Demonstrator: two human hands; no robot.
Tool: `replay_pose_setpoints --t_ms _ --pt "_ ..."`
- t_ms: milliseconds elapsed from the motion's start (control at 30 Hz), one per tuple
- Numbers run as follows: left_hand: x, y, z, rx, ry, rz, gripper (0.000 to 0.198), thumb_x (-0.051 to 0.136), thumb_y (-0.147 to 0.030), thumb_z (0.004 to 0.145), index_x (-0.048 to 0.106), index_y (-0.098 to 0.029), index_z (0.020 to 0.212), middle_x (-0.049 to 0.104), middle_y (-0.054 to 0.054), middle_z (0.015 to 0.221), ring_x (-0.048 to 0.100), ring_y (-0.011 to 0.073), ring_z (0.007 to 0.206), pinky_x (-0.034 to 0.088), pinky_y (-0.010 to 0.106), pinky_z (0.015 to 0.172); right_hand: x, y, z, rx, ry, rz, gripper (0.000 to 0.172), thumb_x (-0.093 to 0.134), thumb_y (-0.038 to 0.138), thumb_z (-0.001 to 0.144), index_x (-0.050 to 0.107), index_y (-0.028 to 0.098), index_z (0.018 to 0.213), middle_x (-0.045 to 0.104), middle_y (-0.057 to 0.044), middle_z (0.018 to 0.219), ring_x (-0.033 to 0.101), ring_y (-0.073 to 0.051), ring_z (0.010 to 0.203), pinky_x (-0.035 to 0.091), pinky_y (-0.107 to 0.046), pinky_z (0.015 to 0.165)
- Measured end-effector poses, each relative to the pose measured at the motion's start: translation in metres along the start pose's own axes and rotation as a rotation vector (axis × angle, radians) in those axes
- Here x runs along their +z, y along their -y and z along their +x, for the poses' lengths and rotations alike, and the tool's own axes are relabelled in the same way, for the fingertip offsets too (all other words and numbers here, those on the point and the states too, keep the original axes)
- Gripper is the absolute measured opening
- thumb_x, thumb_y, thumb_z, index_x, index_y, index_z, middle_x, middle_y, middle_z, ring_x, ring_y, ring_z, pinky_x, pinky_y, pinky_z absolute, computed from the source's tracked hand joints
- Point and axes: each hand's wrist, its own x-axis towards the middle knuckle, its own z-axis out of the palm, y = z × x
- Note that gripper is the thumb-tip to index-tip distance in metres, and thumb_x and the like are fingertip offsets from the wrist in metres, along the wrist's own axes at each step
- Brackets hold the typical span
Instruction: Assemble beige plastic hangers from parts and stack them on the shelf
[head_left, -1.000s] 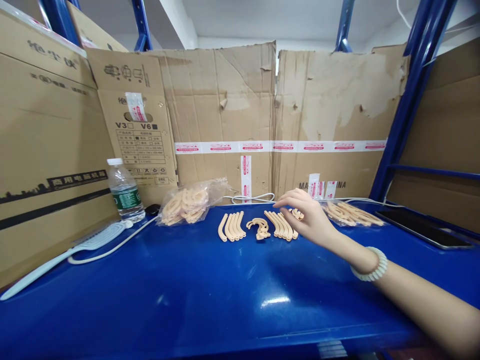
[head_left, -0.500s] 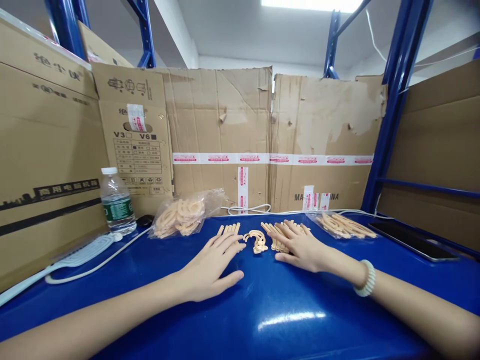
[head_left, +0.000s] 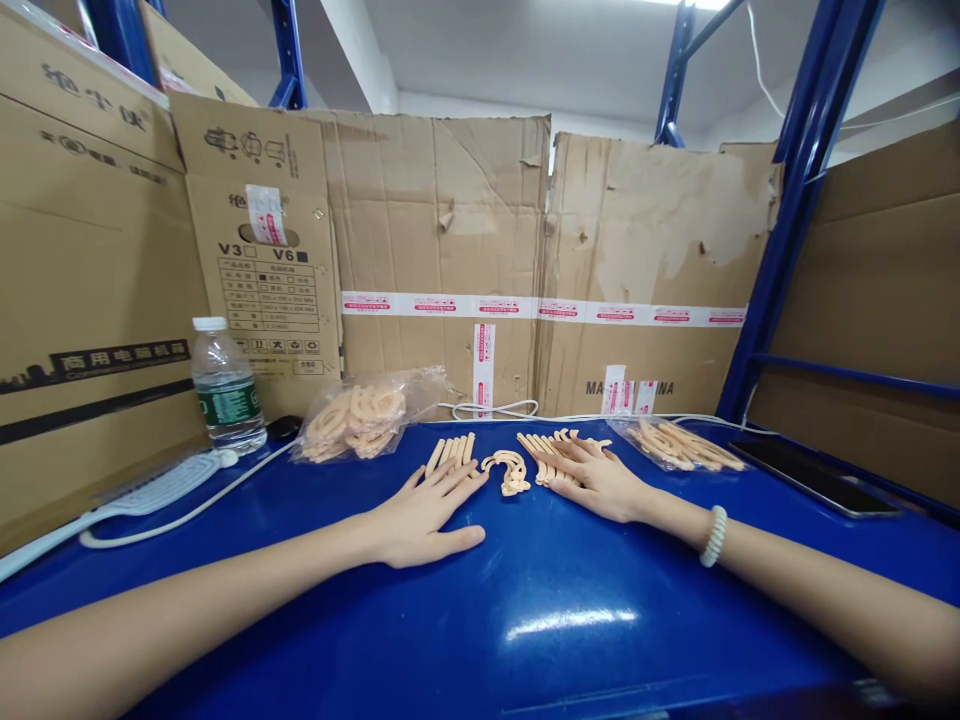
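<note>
Both of my hands lie flat, palm down, on the blue shelf top. My left hand has its fingers spread, the tips resting on the near ends of a row of curved beige rubber pieces. My right hand, with a white bead bracelet on the wrist, lies open over a second row of beige pieces. Between the two hands sits a small pile of hooked beige pieces, untouched.
A clear bag of beige pieces lies at the back left, another bag at the back right. A water bottle, a white comb-like tool with a cord and a dark tablet sit at the sides. Cardboard walls surround the shelf.
A second ago only my right hand was in view, fingering the right row. My left hand has come in, and both hands now lie flat on the rows.
</note>
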Motion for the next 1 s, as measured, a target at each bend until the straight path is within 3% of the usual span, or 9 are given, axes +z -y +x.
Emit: replay_pose_setpoints --t_ms 400,533,633,767,867,1000 --pt "0.003 0.01 0.021 -0.041 -0.03 -0.003 0.078 0.026 -0.072 0.087 0.014 -0.029 0.15 0.008 0.008 0.157 0.005 0.034 0.144 0.009 0.063 0.111 0.002 -0.019 0.029 -0.012 0.003 0.016 0.061 0.021 0.067 0.092 0.021 0.042 0.147 0.024 -0.008 0.155 0.015 -0.037 0.142 0.013 -0.072 0.103" --pt "0.004 0.011 0.02 -0.03 -0.047 -0.021 0.075 0.026 -0.072 0.087 0.015 -0.032 0.15 0.009 0.007 0.157 0.004 0.0337 0.144 0.008 0.063 0.111 0.004 -0.019 0.025 -0.01 -0.24 -0.051 0.059 0.032 0.057 0.094 0.034 0.028 0.145 0.034 -0.012 0.15 0.024 -0.036 0.139 0.016 -0.068 0.106" --pt "0.004 0.011 0.02 -0.033 -0.044 -0.018 0.076 0.026 -0.072 0.087 0.015 -0.031 0.15 0.009 0.007 0.157 0.004 0.0333 0.144 0.008 0.063 0.111 -0.001 -0.001 0.019 -0.172 -0.362 -0.023 0.052 0.038 0.047 0.095 0.043 0.02 0.138 0.049 -0.015 0.137 0.041 -0.03 0.13 0.027 -0.055 0.108" --pt "0.005 0.011 0.021 -0.034 -0.055 -0.011 0.08 0.027 -0.073 0.086 0.016 -0.027 0.15 0.01 0.009 0.157 0.006 0.0333 0.144 0.009 0.063 0.111 -0.003 0.044 0.016 -0.409 -0.271 0.016 0.06 0.05 0.047 0.089 0.042 0.013 0.139 0.048 -0.017 0.137 0.044 -0.029 0.127 0.037 -0.045 0.106" --pt "0.005 0.009 0.02 -0.046 -0.061 -0.018 0.08 0.028 -0.073 0.086 0.016 -0.027 0.15 0.012 0.01 0.156 0.009 0.0337 0.144 0.01 0.064 0.11 0.005 0.07 0.027 -0.369 -0.161 -0.004 0.06 0.043 0.036 0.092 0.036 0.001 0.141 0.041 -0.025 0.142 0.036 -0.032 0.134 0.034 -0.047 0.109" --pt "0.006 0.009 0.02 -0.054 -0.058 -0.017 0.082 0.028 -0.074 0.085 0.017 -0.025 0.15 0.013 0.01 0.156 0.009 0.0332 0.144 0.011 0.063 0.111 0.018 0.073 0.057 -0.273 -0.077 -0.018 0.059 0.032 0.028 0.095 0.031 -0.011 0.14 0.032 -0.032 0.145 0.029 -0.034 0.138 0.029 -0.046 0.112"
